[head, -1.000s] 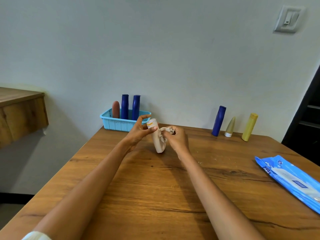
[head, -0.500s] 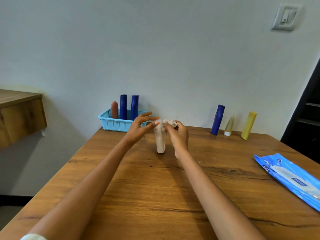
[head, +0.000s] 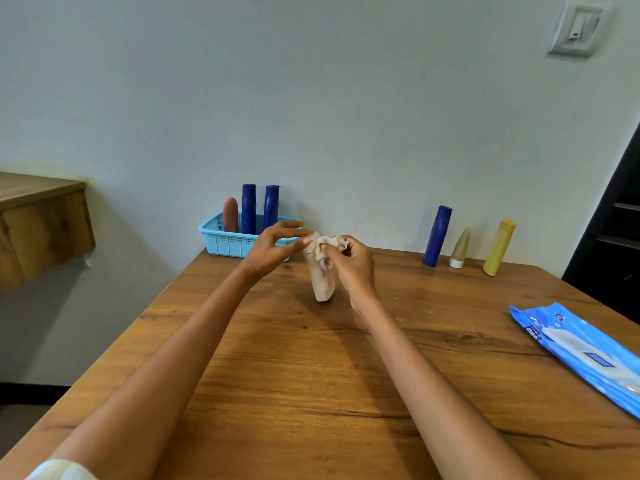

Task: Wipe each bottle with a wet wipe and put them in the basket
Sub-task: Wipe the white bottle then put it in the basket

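A cream bottle (head: 323, 282) stands on the wooden table (head: 311, 375), its base on the wood. My left hand (head: 273, 247) pinches the bottle's top with thumb and forefinger. My right hand (head: 353, 261) grips a crumpled wet wipe (head: 327, 245) against the bottle's upper part. A light blue basket (head: 228, 242) at the table's far left corner holds a brown bottle (head: 230, 214) and two dark blue bottles (head: 259, 207). Standing by the wall on the right are a dark blue bottle (head: 437, 235), a small pointed beige bottle (head: 460, 247) and a yellow bottle (head: 498, 247).
A blue pack of wet wipes (head: 581, 355) lies at the table's right edge. A wooden shelf (head: 38, 216) juts from the wall on the left. A dark doorway (head: 616, 237) is at the right. A wall switch (head: 576, 29) sits high on the right.
The cream bottle went from tilted to upright on the table. My right hand has worked the wipe up onto the bottle's top, with my left hand staying at the cap.
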